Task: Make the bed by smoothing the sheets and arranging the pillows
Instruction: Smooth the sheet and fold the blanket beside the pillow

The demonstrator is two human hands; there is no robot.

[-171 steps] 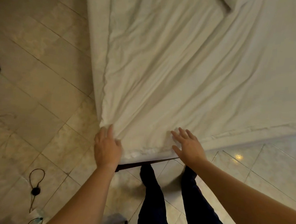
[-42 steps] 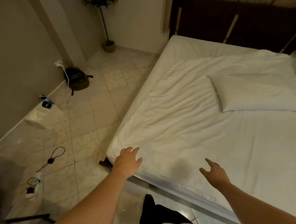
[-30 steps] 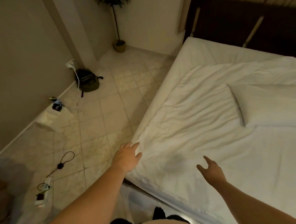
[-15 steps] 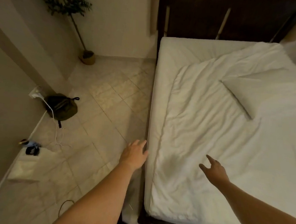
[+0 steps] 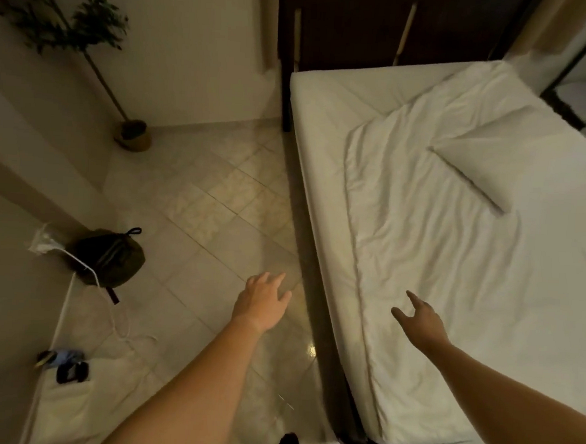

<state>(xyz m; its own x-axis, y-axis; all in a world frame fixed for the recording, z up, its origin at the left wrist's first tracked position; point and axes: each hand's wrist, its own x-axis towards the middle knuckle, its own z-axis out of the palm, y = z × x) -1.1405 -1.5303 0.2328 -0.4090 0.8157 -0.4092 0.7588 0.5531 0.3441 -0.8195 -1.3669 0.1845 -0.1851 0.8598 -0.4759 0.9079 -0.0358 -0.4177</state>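
Observation:
A bed (image 5: 320,113) with a white fitted sheet fills the right half of the view. A wrinkled white top sheet (image 5: 426,257) lies over it, its left edge a little in from the mattress side. One white pillow (image 5: 534,175) rests on the top sheet toward the headboard. My left hand (image 5: 262,302) hovers open over the floor beside the bed, holding nothing. My right hand (image 5: 419,318) hangs over the top sheet near its left edge, fingers spread and empty.
A dark headboard (image 5: 358,30) stands behind the bed. On the tiled floor (image 5: 216,217) lie a dark backpack (image 5: 111,258), a white cable (image 5: 75,277), small items by the wall (image 5: 66,367) and a potted plant (image 5: 132,136) in the corner.
I have moved from the foot corner to the bed's left side. My left hand went off the mattress edge and over the floor. Both hands stay empty.

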